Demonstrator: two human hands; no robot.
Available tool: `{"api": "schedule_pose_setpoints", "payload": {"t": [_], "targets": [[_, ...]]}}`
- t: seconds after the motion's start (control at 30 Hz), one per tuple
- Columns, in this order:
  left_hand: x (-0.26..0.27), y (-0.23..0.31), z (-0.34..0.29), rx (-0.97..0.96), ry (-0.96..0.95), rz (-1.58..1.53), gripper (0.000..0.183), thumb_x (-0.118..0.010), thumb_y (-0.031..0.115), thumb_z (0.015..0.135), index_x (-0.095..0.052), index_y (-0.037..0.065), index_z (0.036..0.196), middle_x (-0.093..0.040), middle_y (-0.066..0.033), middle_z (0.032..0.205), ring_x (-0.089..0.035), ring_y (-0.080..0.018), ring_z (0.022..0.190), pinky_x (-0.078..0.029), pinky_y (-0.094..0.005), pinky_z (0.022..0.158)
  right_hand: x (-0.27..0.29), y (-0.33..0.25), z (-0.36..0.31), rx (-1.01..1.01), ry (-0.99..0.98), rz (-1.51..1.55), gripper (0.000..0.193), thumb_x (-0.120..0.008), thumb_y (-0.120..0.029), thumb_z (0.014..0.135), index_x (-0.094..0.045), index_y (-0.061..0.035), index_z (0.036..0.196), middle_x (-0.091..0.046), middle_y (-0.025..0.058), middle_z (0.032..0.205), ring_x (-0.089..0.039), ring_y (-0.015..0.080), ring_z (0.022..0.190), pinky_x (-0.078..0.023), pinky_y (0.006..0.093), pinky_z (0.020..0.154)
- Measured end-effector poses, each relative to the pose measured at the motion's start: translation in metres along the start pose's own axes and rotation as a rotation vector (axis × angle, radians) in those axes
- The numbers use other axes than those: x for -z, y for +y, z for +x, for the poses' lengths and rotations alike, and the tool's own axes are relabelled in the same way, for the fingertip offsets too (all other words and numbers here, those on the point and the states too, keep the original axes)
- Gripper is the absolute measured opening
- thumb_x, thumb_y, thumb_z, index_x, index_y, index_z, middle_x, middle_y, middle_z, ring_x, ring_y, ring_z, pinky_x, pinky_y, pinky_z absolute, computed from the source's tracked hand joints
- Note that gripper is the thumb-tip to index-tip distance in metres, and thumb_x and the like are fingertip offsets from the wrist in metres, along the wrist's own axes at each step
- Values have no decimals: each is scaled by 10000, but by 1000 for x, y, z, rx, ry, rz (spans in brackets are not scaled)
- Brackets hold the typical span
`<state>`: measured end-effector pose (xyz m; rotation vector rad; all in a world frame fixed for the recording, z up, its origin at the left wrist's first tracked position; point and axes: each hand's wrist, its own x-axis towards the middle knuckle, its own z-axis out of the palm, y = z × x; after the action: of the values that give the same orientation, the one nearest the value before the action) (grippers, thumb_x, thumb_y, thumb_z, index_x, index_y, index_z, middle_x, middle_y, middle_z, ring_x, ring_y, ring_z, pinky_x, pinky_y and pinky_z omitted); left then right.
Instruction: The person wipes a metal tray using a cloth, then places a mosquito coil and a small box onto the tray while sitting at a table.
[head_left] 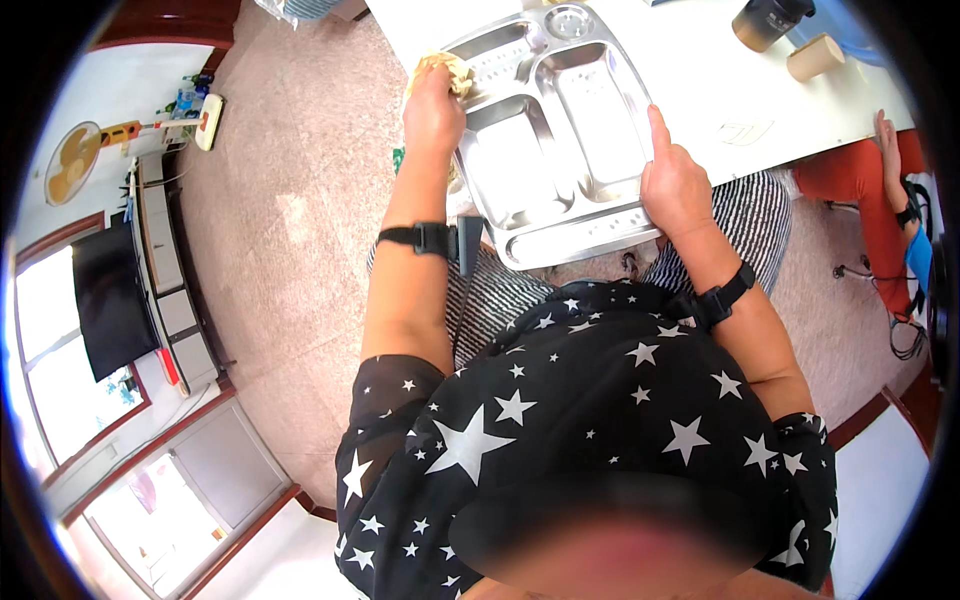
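Observation:
A shiny metal compartment tray [559, 130] is held tilted over my lap, its far part over the edge of the white table. My right hand [677, 185] grips the tray's right rim, with the index finger stretched along the side. At the tray's upper left edge, my left hand [434, 112] is closed on a crumpled yellowish cloth [447, 72], pressed against the rim. The tray's compartments hold no food, and one round hollow lies at its far end. Part of the cloth is hidden by my left fingers.
On the white table [690, 60] stand a dark cup [770, 22] and a tan paper cup [815, 58], with a blue container [850, 30] behind them. To the right sits another person in red trousers [860, 180], one hand at the table edge.

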<state>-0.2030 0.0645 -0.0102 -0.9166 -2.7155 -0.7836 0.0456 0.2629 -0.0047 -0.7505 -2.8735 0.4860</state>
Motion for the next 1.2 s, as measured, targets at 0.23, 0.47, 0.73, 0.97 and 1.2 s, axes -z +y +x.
{"api": "schedule_pose_setpoints", "payload": {"t": [0.23,0.47,0.73,0.97,1.2], "targets": [[19,23,-117,-111,51,-80,378,-538,-75,787,-582,40,1144,-593,-204,1251,-580,-377,1146,-486,-421,949,-2,4,0,6,15,-14,636,-527,-117,855,-337,-64,1460,-604,175,736,-629,348,626,-530,450,594],[49,56,-168,-238,-66,-69,406,-555,-95,720,-607,40,1099,-622,-202,1198,-572,-357,1174,-459,-420,1001,-5,6,2,20,2,-31,639,-520,-123,860,-326,-63,1466,-613,185,746,-634,352,645,-529,450,614],[1,49,-76,-164,14,138,188,-584,10,736,-623,48,916,-667,-165,843,-650,-339,890,-523,-436,760,-5,7,4,23,-7,-47,650,-508,-118,858,-308,-45,1471,-615,192,741,-629,355,662,-520,456,638],[-7,71,-89,-200,-116,-128,249,-593,42,767,-655,76,1006,-654,-187,900,-631,-381,856,-507,-463,755,-9,10,5,26,1,-67,675,-503,-105,850,-278,-47,1484,-607,173,719,-610,334,650,-511,447,646],[64,71,-148,-369,-293,-27,245,-578,22,756,-633,77,989,-672,-111,908,-641,-293,901,-446,-454,929,-4,7,3,-7,-11,-27,627,-479,-128,869,-304,-47,1465,-639,219,805,-650,382,725,-525,483,674]]}}
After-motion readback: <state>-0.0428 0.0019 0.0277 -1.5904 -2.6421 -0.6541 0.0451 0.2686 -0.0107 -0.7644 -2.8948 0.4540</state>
